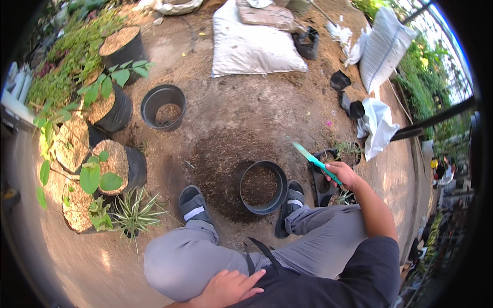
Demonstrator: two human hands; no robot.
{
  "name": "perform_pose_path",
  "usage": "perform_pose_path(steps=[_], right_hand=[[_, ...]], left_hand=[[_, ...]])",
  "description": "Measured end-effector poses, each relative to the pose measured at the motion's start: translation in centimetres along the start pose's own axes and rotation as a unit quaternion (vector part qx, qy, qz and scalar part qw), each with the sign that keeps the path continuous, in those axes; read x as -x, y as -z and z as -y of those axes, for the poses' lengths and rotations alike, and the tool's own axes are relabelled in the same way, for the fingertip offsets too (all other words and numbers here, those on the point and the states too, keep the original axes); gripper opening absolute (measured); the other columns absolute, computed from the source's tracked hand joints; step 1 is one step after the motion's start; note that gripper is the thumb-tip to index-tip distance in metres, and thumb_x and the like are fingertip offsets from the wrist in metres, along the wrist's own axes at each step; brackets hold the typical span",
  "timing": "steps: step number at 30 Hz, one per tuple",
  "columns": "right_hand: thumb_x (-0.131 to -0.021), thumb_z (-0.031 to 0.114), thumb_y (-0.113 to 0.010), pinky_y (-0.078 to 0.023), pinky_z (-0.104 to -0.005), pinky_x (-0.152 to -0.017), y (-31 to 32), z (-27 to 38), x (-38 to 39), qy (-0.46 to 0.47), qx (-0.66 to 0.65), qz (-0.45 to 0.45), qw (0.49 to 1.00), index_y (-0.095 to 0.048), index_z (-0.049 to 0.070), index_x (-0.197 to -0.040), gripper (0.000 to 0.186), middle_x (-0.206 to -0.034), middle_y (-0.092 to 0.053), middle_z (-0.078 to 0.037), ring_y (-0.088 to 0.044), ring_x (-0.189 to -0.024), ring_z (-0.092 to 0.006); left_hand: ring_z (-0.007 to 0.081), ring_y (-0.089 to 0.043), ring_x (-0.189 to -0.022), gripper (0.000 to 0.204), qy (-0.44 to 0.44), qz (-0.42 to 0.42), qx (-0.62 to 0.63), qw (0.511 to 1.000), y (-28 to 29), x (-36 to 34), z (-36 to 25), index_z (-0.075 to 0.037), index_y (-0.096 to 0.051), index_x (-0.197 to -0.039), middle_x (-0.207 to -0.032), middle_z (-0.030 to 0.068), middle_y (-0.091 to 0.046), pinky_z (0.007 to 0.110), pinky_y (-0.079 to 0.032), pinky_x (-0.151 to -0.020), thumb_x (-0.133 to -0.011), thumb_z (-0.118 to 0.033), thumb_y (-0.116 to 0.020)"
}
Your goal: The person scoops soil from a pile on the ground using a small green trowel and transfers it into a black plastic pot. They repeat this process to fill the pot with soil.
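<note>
In my right hand [343,173] is a knife [319,163] with a turquoise handle, my fingers wrapped round it. Its narrow, pale blade points up and to the left, above the ground and clear of the pot. My left hand [228,287] rests at my lap with its fingers extended, holding nothing. Between my sandalled feet stands a round black pot [284,192], with soil-like brown material showing inside it. Loose dark soil mixed with husks [221,159] spreads over the ground around this pot.
Another black pot [149,105] stands ahead to the left. Several husk-filled planters [136,167] and a striped-leaf plant [134,213] line the left. At right is a black tray [319,192] with small plants. A white sack [257,51] lies ahead; another sack [385,49] stands far right.
</note>
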State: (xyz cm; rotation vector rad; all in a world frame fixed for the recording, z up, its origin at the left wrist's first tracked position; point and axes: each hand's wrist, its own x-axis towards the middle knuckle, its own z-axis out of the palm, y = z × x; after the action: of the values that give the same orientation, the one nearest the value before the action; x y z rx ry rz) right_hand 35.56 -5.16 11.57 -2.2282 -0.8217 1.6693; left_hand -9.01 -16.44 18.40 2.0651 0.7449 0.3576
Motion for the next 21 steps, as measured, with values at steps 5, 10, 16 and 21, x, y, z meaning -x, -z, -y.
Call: perform_pose_path(steps=[5,10,16,21], right_hand=[[-0.093,0.03,-0.045,-0.043,-0.0244,-0.054,-2.4,2.5,-0.4,0.002,-0.165,0.115,0.98,-0.054,0.002,-0.11,0.034,-0.073,-0.056,-0.006,-0.052,-0.057,-0.0137],[-0.088,0.014,-0.053,-0.047,-0.0347,-0.076,-7.7,7.0,-6.1,0.006,-0.151,0.29,0.945,-0.042,0.004,-0.115,0.031,-0.09,-0.058,-0.012,-0.058,-0.083,-0.0223],[-0.083,0.004,-0.053,-0.043,-0.0334,-0.08,-16.1,13.0,-17.2,0.171,0.163,0.25,0.939,-0.045,0.005,-0.108,0.027,-0.092,-0.057,-0.008,-0.057,-0.086,-0.0174],[-0.078,0.018,-0.06,-0.037,-0.0382,-0.081,-19.9,15.4,-21.5,0.269,0.423,0.05,0.864,-0.053,0.013,-0.1,0.023,-0.091,-0.06,-0.006,-0.058,-0.089,-0.0203]], left_hand=[[0.0218,-0.048,-0.063,0.05,-0.009,-0.095,0.037,0.995,-0.8,0.1,1.3,-0.009,-0.051,-0.122,-0.064,0.0059,-0.05,0.034,-0.038,-0.059,-0.079,-0.034,-0.061],[0.0213,-0.047,-0.067,0.048,0.024,-0.126,0.113,0.985,-0.8,-0.4,1.6,-0.009,-0.051,-0.121,-0.068,0.005,-0.049,0.036,-0.039,-0.061,-0.08,-0.032,-0.058],[0.0236,-0.047,-0.071,0.042,0.06,-0.139,0.152,0.977,-0.8,-0.7,1.7,-0.007,-0.053,-0.118,-0.071,0.0063,-0.048,0.036,-0.04,-0.066,-0.08,-0.024,-0.057],[0.0245,-0.047,-0.073,0.041,0.104,-0.14,0.209,0.962,-0.2,-0.7,1.6,-0.007,-0.053,-0.118,-0.073,0.0072,-0.048,0.036,-0.04,-0.067,-0.08,-0.023,-0.056]])
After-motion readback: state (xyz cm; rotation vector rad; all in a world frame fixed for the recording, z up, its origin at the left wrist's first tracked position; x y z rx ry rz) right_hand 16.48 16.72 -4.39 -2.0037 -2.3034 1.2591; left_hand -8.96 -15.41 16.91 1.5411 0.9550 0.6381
